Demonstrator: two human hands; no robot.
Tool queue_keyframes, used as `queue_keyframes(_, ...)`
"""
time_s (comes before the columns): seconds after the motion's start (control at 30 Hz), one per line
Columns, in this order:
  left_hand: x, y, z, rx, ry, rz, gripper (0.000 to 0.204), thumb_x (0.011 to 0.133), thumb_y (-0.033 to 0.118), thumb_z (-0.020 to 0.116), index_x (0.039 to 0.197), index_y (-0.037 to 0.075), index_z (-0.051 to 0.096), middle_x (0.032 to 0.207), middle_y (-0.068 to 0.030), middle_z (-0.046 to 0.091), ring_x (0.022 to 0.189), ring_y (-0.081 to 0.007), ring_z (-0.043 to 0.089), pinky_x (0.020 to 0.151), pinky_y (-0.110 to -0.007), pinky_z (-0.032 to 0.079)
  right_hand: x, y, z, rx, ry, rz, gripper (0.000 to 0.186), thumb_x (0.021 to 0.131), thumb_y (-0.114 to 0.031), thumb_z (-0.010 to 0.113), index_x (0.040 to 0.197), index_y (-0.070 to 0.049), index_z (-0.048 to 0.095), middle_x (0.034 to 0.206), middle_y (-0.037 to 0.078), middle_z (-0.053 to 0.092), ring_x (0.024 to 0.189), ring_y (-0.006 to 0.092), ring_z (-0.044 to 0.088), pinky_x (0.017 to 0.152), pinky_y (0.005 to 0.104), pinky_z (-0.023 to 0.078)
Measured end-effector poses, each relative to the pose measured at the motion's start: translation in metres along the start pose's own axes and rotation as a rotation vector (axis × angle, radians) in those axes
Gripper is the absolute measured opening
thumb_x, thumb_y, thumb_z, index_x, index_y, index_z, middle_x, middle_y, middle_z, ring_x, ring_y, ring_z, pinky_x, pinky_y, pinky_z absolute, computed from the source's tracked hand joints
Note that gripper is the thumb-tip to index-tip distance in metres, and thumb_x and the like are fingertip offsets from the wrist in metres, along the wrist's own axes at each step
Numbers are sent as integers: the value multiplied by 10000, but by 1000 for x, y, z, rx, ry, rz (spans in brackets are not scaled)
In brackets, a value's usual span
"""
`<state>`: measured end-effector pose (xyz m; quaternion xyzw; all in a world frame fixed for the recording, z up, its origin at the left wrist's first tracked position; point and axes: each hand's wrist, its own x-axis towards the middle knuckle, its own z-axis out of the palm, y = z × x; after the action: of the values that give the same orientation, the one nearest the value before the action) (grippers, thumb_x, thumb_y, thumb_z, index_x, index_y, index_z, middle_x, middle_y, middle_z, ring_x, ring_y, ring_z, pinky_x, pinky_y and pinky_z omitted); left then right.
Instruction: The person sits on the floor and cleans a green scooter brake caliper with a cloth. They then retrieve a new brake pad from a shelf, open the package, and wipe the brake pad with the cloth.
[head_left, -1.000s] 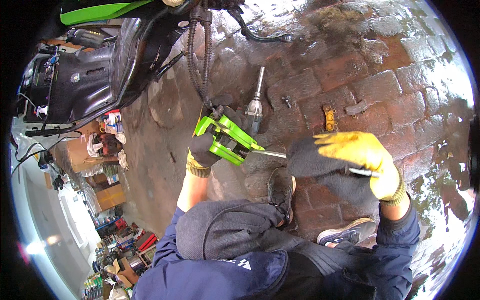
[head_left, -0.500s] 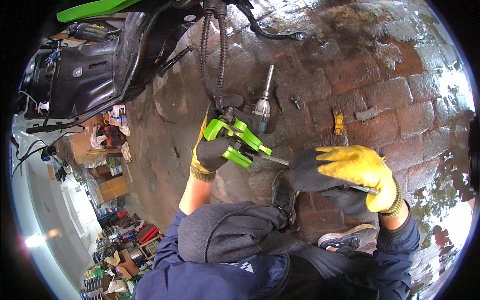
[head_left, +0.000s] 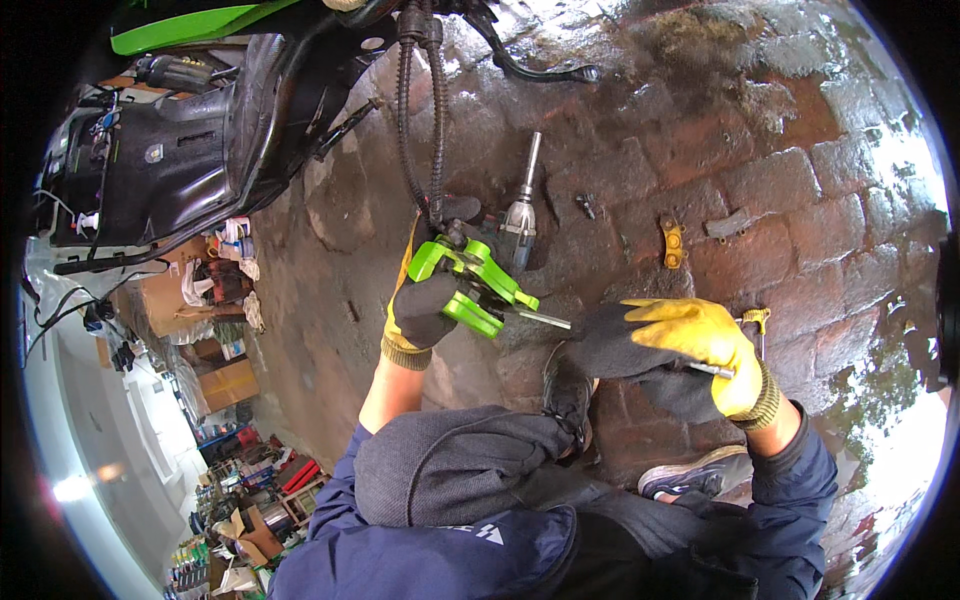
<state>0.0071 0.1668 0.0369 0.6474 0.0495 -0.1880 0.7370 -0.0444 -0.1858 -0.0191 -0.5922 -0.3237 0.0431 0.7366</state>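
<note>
Right now your left hand, in a yellow and black glove, is curled around the lower left side of the bright green metal part, holding it up above the wet stone floor. Two ribbed dark hoses run down to the top of that part. Your right hand, gloved the same way, is closed around a slim metal bar, which points left and reaches the green part's right side; how its tip sits there is too small to tell. A short metal rod shows at your right palm, but your glove hides whether it belongs to the bar.

Beyond your hands, a metal and black tool lies on the floor just past the green part. Off to its right you have a small dark piece, then a yellow bracket and, near that, a grey curved piece. Up on your left stands a black vehicle body
</note>
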Motion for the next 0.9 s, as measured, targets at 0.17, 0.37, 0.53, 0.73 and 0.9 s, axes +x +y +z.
queue_keyframes(0.17, -5, -1, 5, -123, -7, -35, 875, 721, 170, 685, 1548, 43, 427, 1196, -100, 618, 1079, -258, 649, 952, -411, 564, -1, -10, 11, -54, -15, 142, 572, 1042, -455, 480, 1274, 24, 691, 1268, 231, 717, 1226, 461, 662, 1096, 551, 496)
queue_keyframes(0.37, -3, 3, 1, -100, 10, -13, 854, 749, 225, 698, 1541, 50, 429, 1187, -114, 629, 1086, -279, 656, 951, -439, 570, 9, -8, 32, -10, -124, -52, 612, 785, -224, 607, 1342, 29, 626, 1306, 230, 686, 1250, 489, 623, 1110, 571, 472)
queue_keyframes(0.53, -9, 3, -1, -177, 25, -36, 849, 803, 287, 700, 1561, 49, 399, 1221, -144, 632, 1116, -321, 655, 987, -471, 565, 2, -20, 17, 50, 39, -5, 503, 809, -114, 666, 1292, 26, 660, 1299, 208, 709, 1233, 482, 642, 1093, 559, 488)
queue_keyframes(0.73, -7, -4, -2, -207, -18, -53, 998, 784, 396, 843, 1586, 42, 365, 1284, -135, 612, 1174, -324, 633, 1009, -515, 552, 12, -14, 23, 72, -74, -51, 616, 737, -24, 604, 1351, 27, 619, 1327, 225, 679, 1283, 471, 611, 1129, 551, 460)
queue_keyframes(0.9, -11, -4, -9, -207, -65, -49, 1032, 772, 425, 873, 1588, 48, 365, 1293, -119, 605, 1194, -323, 623, 1034, -541, 539, 3, -11, 22, 77, 116, -4, 460, 883, -136, 707, 1307, 34, 655, 1290, 227, 705, 1230, 423, 665, 1082, 516, 502)
